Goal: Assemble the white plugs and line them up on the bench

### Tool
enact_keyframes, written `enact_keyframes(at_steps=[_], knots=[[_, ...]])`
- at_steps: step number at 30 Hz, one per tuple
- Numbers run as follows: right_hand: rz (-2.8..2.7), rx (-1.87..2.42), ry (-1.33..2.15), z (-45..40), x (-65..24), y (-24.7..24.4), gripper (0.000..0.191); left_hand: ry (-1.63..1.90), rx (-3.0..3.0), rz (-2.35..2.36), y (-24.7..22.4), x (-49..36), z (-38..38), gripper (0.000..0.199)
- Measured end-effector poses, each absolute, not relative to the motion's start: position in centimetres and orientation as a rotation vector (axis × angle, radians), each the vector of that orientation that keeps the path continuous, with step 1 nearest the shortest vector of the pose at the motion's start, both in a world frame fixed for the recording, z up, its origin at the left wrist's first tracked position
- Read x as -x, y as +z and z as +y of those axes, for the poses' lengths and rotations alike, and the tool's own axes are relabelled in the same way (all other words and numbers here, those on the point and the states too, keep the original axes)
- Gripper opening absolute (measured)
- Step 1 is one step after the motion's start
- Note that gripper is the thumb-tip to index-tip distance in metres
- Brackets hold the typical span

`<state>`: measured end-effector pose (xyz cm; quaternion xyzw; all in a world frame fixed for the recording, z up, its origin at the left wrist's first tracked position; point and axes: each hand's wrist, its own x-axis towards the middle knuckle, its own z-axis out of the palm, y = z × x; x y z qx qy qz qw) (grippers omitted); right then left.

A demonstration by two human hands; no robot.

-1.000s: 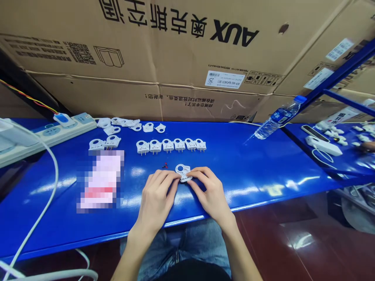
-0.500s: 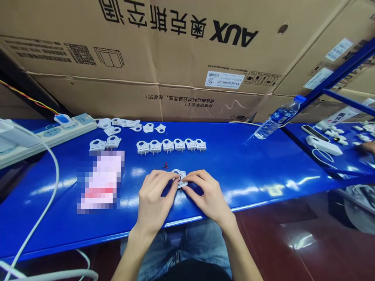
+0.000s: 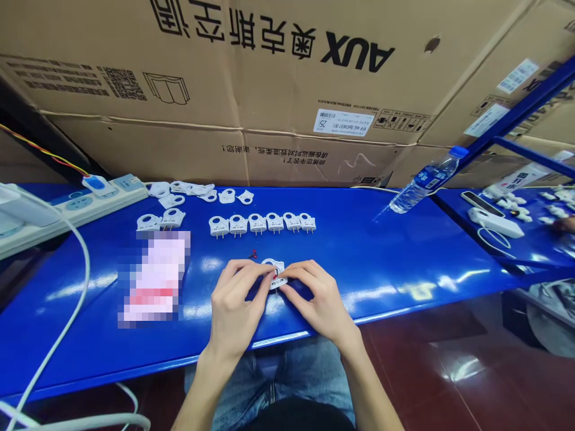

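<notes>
1. Housing [image 3: 278, 282], white, ring at its far end, sits between the fingertips of both hands, near front edge of table [image 3: 359, 257]. Thin prong shows below; can't tell if it touches the tabletop.
2. Left hand [image 3: 237, 293]: thumb and index pinch housing on its left side, other fingers bent alongside.
3. Right hand [image 3: 318, 299]: thumb and index pinch the right edge, index above, thumb lower.
4. Red piece [image 3: 275, 275] inside housing, right at left index tip. Can't tell if that finger grips it or only touches.
5. Red-and-black bits [image 3: 253, 255]: tiny, loose, just beyond left fingers.
6. Six plug units [image 3: 274, 225]: one row, beyond fingers of both hands, prongs toward them.
7. Pair of similar units [image 3: 173, 218]: beyond left fingers, farther left.
8. Loose white covers [image 3: 227, 196]: scattered past the row, farther from left fingers.
9. Pink item [image 3: 157, 269], pixelated: well left of left fingers.
10. Power strip [image 3: 78, 206]: far left of left fingers, past pink item.
11. Water bottle [image 3: 420, 182]: well right of right fingers and farther out, blue cap.
12. Cardboard box [image 3: 269, 90]: behind everything, facing the fingers, print upside down.
13. Another person's hand [image 3: 566, 225]: far right of right fingers, cut off by edge; finger state unclear.
</notes>
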<state>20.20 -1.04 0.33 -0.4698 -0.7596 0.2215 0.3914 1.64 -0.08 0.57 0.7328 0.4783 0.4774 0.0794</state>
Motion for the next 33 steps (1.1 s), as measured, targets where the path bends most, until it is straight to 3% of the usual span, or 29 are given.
enact_keyframes(at_steps=[23,33], knots=[[-1.842,1.262,0.529,-0.91,-20.18,0.43,0.012,1.326,-2.136,1.544,0.09,-1.64,0.02,0.007],[-1.849,1.284,0.522,-0.89,-20.25,0.36,0.013,1.244,-2.069,1.664,-0.22,-1.44,0.15,0.016]])
